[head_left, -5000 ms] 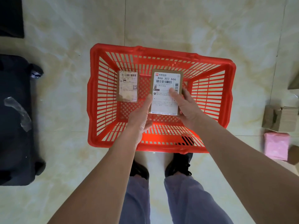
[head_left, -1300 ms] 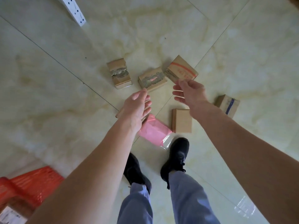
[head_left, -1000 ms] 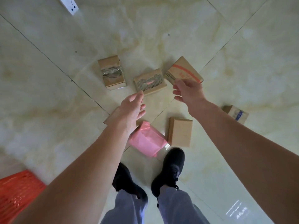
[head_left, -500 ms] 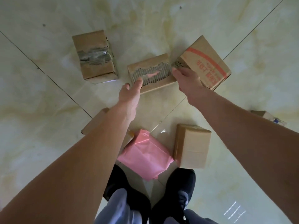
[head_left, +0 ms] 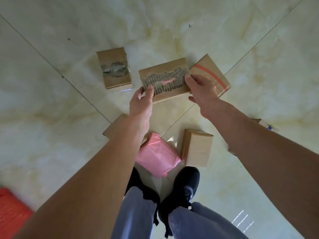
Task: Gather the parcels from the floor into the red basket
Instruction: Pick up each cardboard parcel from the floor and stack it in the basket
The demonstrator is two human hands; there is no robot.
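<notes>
Left hand (head_left: 140, 102) and right hand (head_left: 202, 89) grasp opposite ends of the torn-faced parcel (head_left: 164, 79). Red basket (head_left: 10, 211) sits at lower left, well apart.

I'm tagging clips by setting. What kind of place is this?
Probably an indoor room, a home or small parcel depot; I can't tell which. Glossy marble-look floor tiles, cardboard parcels such as the torn box between both hands, and a red basket.
</notes>
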